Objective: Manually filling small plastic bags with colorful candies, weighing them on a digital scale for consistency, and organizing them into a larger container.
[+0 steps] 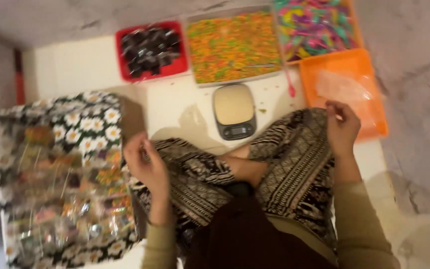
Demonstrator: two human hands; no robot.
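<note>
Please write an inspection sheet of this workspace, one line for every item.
Surface: white mat on marble floor.
Job's things: orange tray with clear bags; daisy-print box of packed sachets.
Clutter: red tray of dark pieces, tray of orange-green mix, tray of colourful pieces, kitchen scale, crumbs.
Grippers: left hand beside box; right hand by orange tray; contents blurred.
Cables: nothing seen.
Surroundings: person sits cross-legged.

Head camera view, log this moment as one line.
left hand: beside daisy-print box of clear packets | right hand: at orange plastic tray edge | small grey kitchen scale: bare
</note>
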